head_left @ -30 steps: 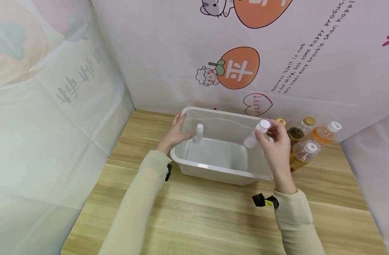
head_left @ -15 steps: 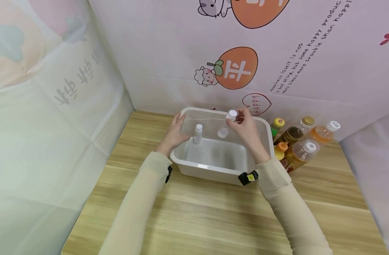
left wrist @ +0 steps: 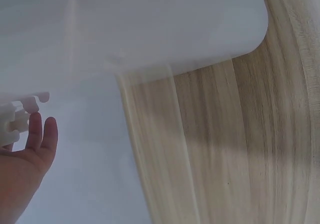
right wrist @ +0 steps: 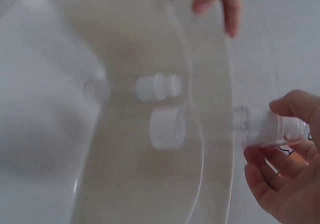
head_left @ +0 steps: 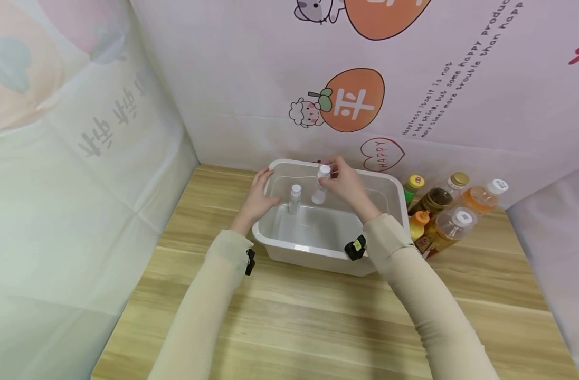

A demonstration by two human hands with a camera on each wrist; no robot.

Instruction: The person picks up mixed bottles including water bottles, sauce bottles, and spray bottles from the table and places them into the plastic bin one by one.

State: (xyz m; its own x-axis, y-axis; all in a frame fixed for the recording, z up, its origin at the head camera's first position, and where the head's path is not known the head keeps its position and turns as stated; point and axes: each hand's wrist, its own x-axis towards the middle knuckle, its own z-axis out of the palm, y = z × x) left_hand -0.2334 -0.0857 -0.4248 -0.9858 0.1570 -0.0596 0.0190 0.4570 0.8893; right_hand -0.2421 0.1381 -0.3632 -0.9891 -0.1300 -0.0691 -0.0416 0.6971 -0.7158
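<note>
In the head view, my right hand [head_left: 346, 184] pinches a clear bottle with a white cap [head_left: 319, 194], held upright by its top over the tub's back part. Its whitish lower end shows in the right wrist view, where my right hand [right wrist: 287, 171] has thumb and fingers around the clear upper part. A second small white-capped bottle [head_left: 294, 203] stands inside the pale grey tub [head_left: 308, 250], near the left end. My left hand [head_left: 257, 203] rests on the tub's left rim, fingers extended at the back corner and thumb stretched inward, near the small bottle.
Right of the tub stand a green bottle with a yellow cap [head_left: 411, 189], a yellow squeeze bottle [head_left: 416, 227], a dark gold-capped bottle [head_left: 434, 200], an orange drink bottle [head_left: 481, 199] and a tea-coloured bottle [head_left: 443, 232]. A printed cloth wall [head_left: 251, 126] rises behind the wooden table [head_left: 294, 316].
My right hand has carried the clear bottle leftward from the tub's right end to near the small bottle. The yellow squeeze bottle has come into sight. My left hand stays at the rim.
</note>
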